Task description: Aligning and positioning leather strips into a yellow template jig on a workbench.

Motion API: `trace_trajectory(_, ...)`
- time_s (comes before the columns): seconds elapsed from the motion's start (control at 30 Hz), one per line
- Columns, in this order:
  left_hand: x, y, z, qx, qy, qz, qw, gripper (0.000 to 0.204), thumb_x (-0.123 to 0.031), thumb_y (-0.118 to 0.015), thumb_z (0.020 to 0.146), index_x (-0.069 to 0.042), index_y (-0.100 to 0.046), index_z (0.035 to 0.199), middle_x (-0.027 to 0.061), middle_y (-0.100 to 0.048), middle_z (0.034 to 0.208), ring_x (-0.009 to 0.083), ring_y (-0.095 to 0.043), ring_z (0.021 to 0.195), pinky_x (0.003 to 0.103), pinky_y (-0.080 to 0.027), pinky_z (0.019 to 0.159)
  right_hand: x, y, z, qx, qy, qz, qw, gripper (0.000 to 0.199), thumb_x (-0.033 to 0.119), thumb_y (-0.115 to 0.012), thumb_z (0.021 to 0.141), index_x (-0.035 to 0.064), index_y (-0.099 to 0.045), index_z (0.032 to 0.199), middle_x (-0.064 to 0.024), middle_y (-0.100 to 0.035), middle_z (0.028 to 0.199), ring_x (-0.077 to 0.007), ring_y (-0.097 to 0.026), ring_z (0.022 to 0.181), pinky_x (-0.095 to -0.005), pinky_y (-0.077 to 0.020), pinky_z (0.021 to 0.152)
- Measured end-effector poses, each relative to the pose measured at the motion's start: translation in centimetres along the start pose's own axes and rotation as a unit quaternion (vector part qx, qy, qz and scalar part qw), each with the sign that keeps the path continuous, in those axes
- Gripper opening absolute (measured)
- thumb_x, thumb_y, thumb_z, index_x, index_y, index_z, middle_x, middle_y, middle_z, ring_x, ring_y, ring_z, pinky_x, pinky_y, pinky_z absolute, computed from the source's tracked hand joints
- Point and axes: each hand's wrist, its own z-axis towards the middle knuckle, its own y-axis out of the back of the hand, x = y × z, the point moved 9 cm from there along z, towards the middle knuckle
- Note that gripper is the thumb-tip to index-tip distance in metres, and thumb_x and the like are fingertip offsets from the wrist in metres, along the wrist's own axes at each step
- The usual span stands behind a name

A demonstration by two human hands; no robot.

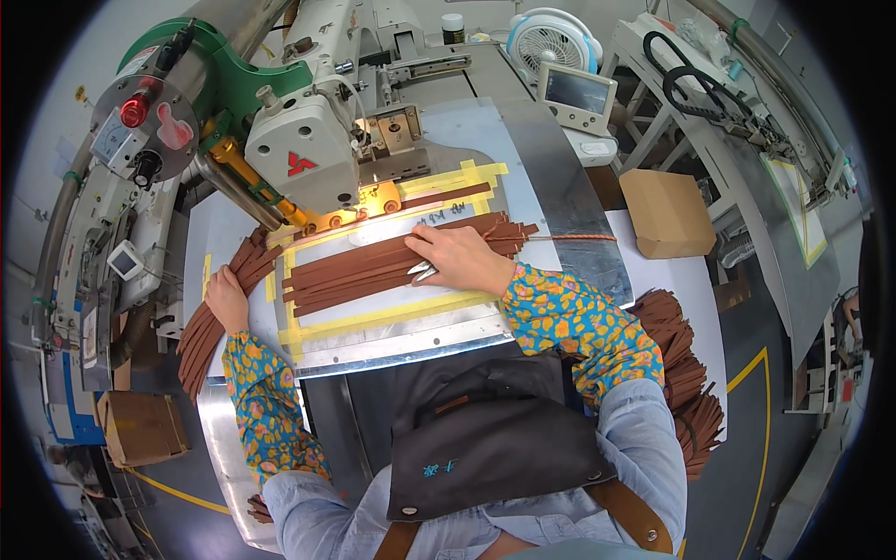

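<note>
My left hand (227, 297) is closed at the edge of a fanned bundle of brown strips (199, 338), which droops over the left side of the work plate. Small metal thread snips (423, 272) poke out from under my right hand (459, 259); its fingers are curled around them. That hand rests on a flat row of brown strips (345, 278) lying side by side on the white plate (392, 322), framed by yellow tape. Just beyond, a single brown strip (446, 198) lies near the lit head of the sewing machine (303, 149).
More brown bundles (686, 373) are piled by my right elbow. A reddish cord (574, 237) trails right from the row. Cardboard boxes stand right (667, 213) and lower left (142, 427). At the back are a fan (553, 47) and a control screen (576, 96).
</note>
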Motion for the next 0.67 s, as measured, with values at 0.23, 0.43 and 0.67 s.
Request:
trace_trajectory(0.23,-1.1,0.4,0.0,0.014,0.017,0.012,1.000,0.023,-0.023,-0.050,0.099,-0.007,-0.066,0.098,0.0116,-0.064,0.089,0.0334,-0.062,0.085,0.046,-0.048,0.072,-0.6,-0.7,0.2,0.058,-0.041,-0.025,0.997,0.064,0.048,-0.074,0.076,0.0070,-0.058,0.122,-0.0095,-0.058,0.124,-0.0287,-0.067,0.092,-0.0382,-0.0557,0.072)
trace_trajectory(0.43,-5.7,3.4,1.0,-0.041,-0.046,0.018,0.998,0.023,-0.017,-0.058,0.089,-0.009,-0.061,0.110,0.0065,-0.062,0.102,0.0273,-0.057,0.100,0.049,-0.041,0.089,-0.7,-0.2,-0.1,0.046,-0.032,-0.044,0.997,0.063,0.048,-0.074,0.075,0.0058,-0.061,0.120,-0.0095,-0.059,0.122,-0.0290,-0.067,0.091,-0.0376,-0.0548,0.071)
trace_trajectory(0.67,-15.7,5.3,1.2,0.048,-0.313,-0.218,0.923,0.033,-0.006,-0.056,0.082,-0.004,-0.061,0.115,0.0082,-0.057,0.082,0.0240,-0.061,0.073,0.035,-0.050,0.062,0.2,-0.4,0.4,0.048,-0.026,-0.017,0.998,0.062,0.044,-0.079,0.072,0.0077,-0.063,0.119,-0.0085,-0.059,0.127,-0.0254,-0.068,0.092,-0.0355,-0.0551,0.072)
